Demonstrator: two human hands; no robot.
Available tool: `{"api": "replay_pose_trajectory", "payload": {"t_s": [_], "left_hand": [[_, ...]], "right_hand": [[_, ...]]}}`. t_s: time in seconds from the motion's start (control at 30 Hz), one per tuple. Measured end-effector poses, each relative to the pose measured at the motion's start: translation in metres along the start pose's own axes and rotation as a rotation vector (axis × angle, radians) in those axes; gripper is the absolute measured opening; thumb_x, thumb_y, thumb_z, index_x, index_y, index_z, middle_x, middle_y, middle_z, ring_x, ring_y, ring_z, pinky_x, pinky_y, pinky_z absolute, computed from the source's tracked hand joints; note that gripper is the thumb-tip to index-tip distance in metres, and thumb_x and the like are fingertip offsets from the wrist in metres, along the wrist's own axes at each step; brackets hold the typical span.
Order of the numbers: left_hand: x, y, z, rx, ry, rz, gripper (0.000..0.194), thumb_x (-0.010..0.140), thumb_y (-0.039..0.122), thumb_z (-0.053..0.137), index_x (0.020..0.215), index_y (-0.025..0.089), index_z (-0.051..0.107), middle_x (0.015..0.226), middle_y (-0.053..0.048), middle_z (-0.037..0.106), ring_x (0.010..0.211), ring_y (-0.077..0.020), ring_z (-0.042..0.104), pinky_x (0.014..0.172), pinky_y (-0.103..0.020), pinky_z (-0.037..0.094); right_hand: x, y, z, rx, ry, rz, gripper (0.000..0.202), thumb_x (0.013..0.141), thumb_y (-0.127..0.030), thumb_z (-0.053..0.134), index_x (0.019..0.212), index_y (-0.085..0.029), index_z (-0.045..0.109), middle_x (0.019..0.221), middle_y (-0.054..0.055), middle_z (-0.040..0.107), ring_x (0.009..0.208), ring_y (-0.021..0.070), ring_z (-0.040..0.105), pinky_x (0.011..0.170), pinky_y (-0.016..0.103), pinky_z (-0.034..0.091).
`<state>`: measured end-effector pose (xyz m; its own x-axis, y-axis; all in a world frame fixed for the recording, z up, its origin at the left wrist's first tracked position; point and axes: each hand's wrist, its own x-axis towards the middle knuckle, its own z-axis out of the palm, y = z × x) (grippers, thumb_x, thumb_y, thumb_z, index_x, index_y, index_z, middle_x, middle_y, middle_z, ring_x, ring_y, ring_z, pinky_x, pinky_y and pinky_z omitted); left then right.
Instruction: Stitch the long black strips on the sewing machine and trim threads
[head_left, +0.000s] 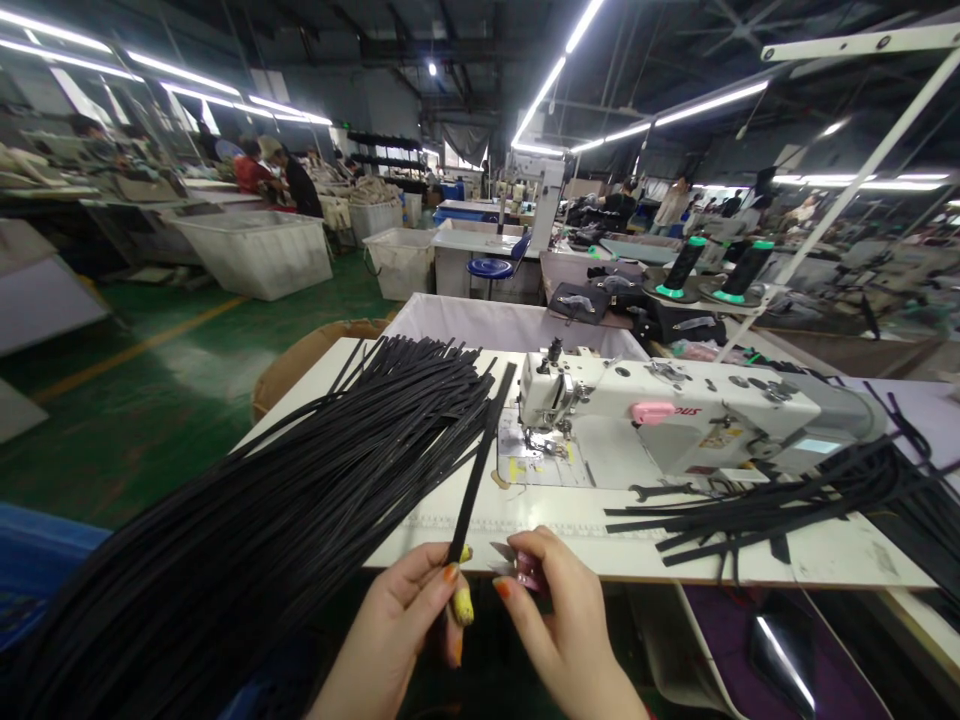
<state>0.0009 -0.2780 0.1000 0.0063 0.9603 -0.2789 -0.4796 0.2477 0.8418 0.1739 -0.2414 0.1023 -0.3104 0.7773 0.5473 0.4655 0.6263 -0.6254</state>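
Observation:
Upright between the thumb and fingers of my left hand (420,610) is one black strap (482,460), its far end reaching toward the sewing machine. Yellow wrapping (463,602) shows on a finger of that hand. My right hand (564,615) closes around small pink-handled snips (529,570), whose blades point left toward the strap without touching it. A large bundle of black straps (315,480) lies on the white table (450,520) to the left. The white sewing machine (667,410) stands beyond my hands, to the right.
More black straps (750,515) and a wrench (664,491) lie at the right of the table. Thread cones (682,268) stand behind the machine. A white bin (259,250) is on the floor at the back left, with people (289,175) beyond.

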Motion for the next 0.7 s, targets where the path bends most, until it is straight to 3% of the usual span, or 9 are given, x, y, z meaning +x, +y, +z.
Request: {"api": "replay_pose_trajectory", "payload": {"t_s": [0.2,0.43,0.7], "left_hand": [[-0.003,0.002,0.001,0.194,0.025,0.051,0.043,0.076,0.048,0.076,0.103,0.015,0.072,0.071,-0.003,0.069,0.051,-0.0153,0.065,0.051,-0.025,0.051],[-0.011,0.007,0.013,0.263,0.141,0.131,0.048,0.072,0.053,0.076,0.1,0.014,0.073,0.068,-0.003,0.07,0.05,-0.0182,0.067,0.05,-0.027,0.054],[-0.012,0.004,0.014,0.331,0.164,0.185,0.044,0.075,0.051,0.075,0.101,0.015,0.074,0.067,-0.004,0.072,0.052,-0.019,0.068,0.051,-0.027,0.055]], "right_hand": [[0.003,-0.004,-0.003,-0.168,-0.053,-0.092,0.026,0.092,-0.024,0.054,0.118,-0.02,0.055,0.087,0.007,0.066,0.077,0.022,0.064,0.065,0.034,0.054],[0.001,-0.004,-0.001,-0.246,-0.043,-0.128,0.022,0.092,-0.024,0.057,0.114,-0.018,0.058,0.083,0.006,0.067,0.073,0.0209,0.064,0.062,0.032,0.052],[0.004,-0.007,-0.005,-0.32,-0.016,-0.161,0.021,0.092,-0.024,0.058,0.112,-0.017,0.06,0.079,0.006,0.067,0.069,0.0207,0.062,0.057,0.031,0.049]]}}
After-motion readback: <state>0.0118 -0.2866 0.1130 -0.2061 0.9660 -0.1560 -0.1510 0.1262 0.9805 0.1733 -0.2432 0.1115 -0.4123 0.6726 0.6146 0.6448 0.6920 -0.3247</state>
